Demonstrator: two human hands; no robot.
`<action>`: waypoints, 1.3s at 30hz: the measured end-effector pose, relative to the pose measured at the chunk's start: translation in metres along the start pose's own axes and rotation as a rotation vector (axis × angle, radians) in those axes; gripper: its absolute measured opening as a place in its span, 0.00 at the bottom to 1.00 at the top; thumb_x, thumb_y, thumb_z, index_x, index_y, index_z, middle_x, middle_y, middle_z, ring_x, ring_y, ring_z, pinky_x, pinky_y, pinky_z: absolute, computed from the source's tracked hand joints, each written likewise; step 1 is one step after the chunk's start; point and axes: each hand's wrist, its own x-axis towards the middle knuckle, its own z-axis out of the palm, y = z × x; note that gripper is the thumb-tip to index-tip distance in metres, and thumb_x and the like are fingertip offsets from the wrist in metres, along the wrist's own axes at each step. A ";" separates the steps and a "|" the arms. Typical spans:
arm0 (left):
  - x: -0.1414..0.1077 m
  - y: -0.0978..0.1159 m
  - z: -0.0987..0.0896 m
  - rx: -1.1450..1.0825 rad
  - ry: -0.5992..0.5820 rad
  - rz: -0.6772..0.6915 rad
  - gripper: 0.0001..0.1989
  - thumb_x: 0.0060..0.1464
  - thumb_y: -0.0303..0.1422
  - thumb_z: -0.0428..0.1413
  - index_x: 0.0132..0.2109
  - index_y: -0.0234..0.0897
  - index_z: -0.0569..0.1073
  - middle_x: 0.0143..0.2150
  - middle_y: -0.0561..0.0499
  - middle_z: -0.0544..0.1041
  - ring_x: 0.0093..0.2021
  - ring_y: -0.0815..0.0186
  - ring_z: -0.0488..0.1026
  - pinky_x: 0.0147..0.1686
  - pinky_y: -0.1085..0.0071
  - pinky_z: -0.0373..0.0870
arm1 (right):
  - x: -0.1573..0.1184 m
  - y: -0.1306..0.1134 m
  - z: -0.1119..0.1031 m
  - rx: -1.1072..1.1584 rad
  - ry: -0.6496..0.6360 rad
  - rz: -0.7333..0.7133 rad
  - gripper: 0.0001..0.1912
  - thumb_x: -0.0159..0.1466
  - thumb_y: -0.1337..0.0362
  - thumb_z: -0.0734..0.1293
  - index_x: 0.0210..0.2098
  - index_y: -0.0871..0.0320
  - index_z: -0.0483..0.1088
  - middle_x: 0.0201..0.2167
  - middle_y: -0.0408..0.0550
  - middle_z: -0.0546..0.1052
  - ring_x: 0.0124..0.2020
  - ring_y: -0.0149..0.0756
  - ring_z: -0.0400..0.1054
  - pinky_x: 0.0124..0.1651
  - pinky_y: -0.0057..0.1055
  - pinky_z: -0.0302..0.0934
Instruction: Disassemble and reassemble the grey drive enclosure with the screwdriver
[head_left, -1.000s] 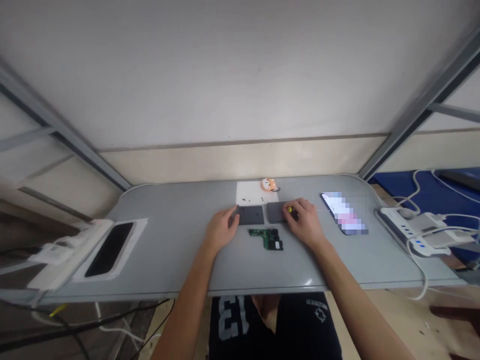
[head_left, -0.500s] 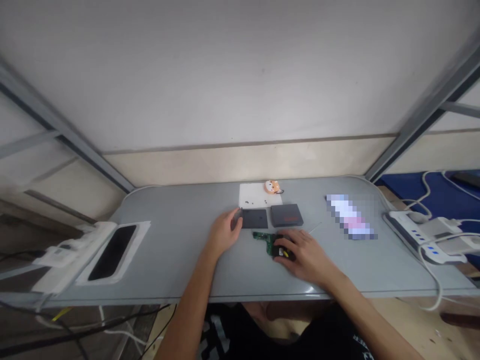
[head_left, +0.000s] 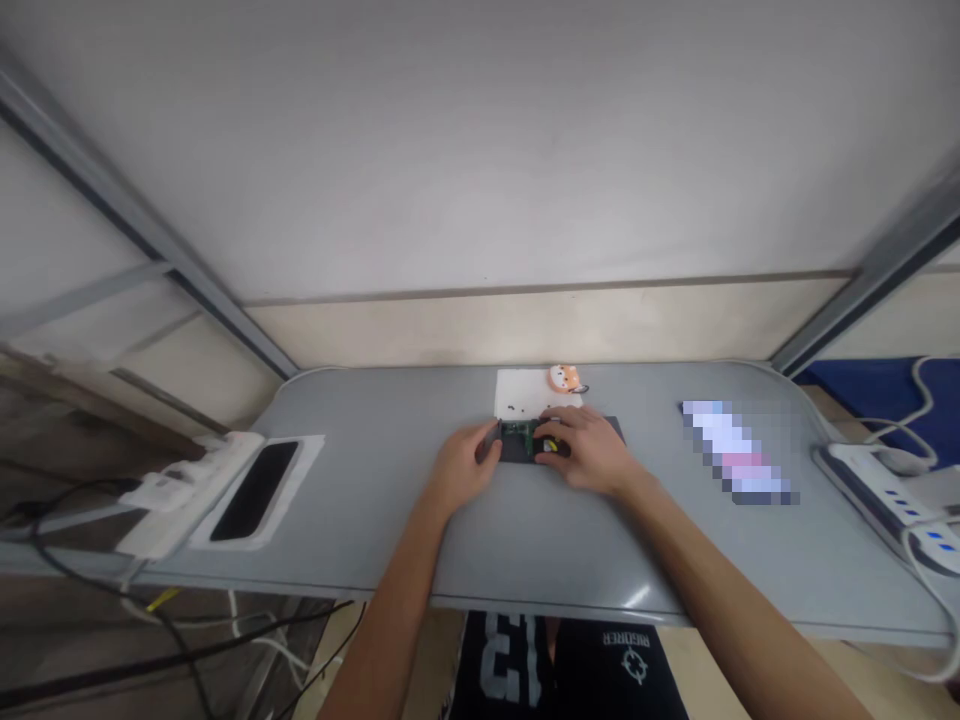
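Observation:
My left hand grips the left end of a flat dark case half on the grey table. My right hand has its fingers curved around a black part with a yellow mark, joined to a green circuit board. That board is over the case half; whether it is seated cannot be made out. Behind my right hand a second dark case piece shows only in part. Small dark bits, perhaps screws, lie on white paper just beyond.
An orange-and-white animal-face trinket rests on the paper. At the left are a black phone and a white power strip. A blurred-out screen and another power strip with cables occupy the right.
My right hand has carried the circuit board up and left, from the table onto the dark case half. My left hand stays at the case's left end. The view has shifted slightly.

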 end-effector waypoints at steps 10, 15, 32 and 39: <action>0.000 -0.002 0.000 0.018 -0.018 -0.008 0.19 0.66 0.38 0.53 0.60 0.37 0.74 0.35 0.49 0.75 0.36 0.61 0.72 0.42 0.63 0.71 | -0.007 0.004 0.006 -0.007 -0.028 -0.013 0.12 0.64 0.56 0.73 0.47 0.50 0.79 0.51 0.50 0.80 0.49 0.48 0.71 0.50 0.45 0.62; 0.000 0.002 -0.006 -0.008 0.036 0.028 0.18 0.67 0.36 0.52 0.60 0.37 0.72 0.43 0.45 0.77 0.44 0.59 0.74 0.48 0.61 0.72 | -0.010 0.004 0.004 0.011 -0.010 -0.010 0.23 0.64 0.56 0.73 0.57 0.49 0.74 0.55 0.52 0.78 0.52 0.50 0.69 0.53 0.47 0.62; 0.039 0.043 0.006 -0.019 -0.293 0.341 0.33 0.55 0.42 0.67 0.65 0.44 0.67 0.63 0.45 0.73 0.62 0.50 0.70 0.63 0.53 0.65 | 0.039 0.025 -0.014 0.844 0.930 0.784 0.31 0.69 0.36 0.56 0.29 0.56 0.70 0.22 0.41 0.64 0.23 0.31 0.60 0.26 0.28 0.56; 0.043 0.036 0.008 -0.047 -0.305 0.327 0.29 0.56 0.40 0.66 0.62 0.44 0.68 0.60 0.46 0.74 0.60 0.51 0.71 0.62 0.53 0.66 | 0.032 0.048 -0.002 0.948 0.867 1.002 0.30 0.64 0.35 0.63 0.28 0.56 0.70 0.20 0.40 0.64 0.21 0.29 0.59 0.24 0.28 0.55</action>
